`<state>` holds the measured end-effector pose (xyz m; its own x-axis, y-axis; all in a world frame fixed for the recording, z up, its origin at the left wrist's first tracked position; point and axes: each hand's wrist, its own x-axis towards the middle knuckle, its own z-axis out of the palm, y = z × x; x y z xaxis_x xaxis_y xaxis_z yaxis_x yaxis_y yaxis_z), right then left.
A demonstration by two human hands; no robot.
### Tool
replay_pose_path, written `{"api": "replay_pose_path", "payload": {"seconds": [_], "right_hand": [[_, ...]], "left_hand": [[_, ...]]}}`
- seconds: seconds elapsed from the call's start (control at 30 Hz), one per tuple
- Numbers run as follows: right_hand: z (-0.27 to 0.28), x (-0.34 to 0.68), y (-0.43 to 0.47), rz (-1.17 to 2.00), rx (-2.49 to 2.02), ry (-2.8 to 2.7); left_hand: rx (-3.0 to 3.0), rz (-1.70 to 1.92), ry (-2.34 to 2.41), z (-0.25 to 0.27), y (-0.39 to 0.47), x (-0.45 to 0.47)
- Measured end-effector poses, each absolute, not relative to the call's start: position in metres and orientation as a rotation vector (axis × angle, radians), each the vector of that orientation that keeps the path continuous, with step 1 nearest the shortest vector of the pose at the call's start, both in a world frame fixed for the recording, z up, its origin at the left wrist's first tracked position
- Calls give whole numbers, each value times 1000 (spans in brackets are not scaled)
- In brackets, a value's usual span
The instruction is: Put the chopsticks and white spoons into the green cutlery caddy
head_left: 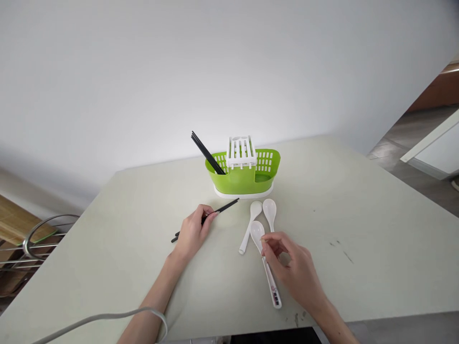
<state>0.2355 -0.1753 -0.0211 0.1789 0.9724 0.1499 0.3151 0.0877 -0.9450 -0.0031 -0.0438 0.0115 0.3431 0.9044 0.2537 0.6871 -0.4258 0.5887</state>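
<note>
My left hand (194, 231) is closed round black chopsticks (227, 206), held low over the table; their tips point toward the basket and their other ends show past my palm. My right hand (292, 265) is above the white spoons, thumb and forefinger pinched together. What they hold, if anything, I cannot make out. Just under these fingertips lies a white spoon with a printed handle (271, 282). Another white spoon (269, 210) has its handle partly hidden behind my right hand. To the left, a third white spoon (249, 227) lies slanted on the table.
A green basket (242, 183) with a white slatted holder (241, 152) stands near the wall. Several black chopsticks (206, 153) lean in its left compartment. A grey cable (107, 316) crosses my left forearm. A metal rack (34, 246) is beyond the table's left edge.
</note>
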Motion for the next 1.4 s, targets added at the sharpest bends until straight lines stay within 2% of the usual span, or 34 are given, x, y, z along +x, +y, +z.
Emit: {"api": "replay_pose_path", "payload": {"seconds": [0.33,0.53,0.7,1.2,1.4], "right_hand": [[-20,235,-177,803,-1425,-1327],[-21,235,-175,808,-1430,-1321],[-22,235,-176,813,-1451,-1319],[-19,235,-177,815,-1431,-1306],[-21,235,-177,832,-1440,-1313]], "left_hand": [[1813,1353,1308,35,-59,2],[1458,1610,994,35,-59,8],[1412,1605,903,33,-59,11],[1502,1507,1114,30,-61,12],[1322,1331,1085,28,-60,12]]}}
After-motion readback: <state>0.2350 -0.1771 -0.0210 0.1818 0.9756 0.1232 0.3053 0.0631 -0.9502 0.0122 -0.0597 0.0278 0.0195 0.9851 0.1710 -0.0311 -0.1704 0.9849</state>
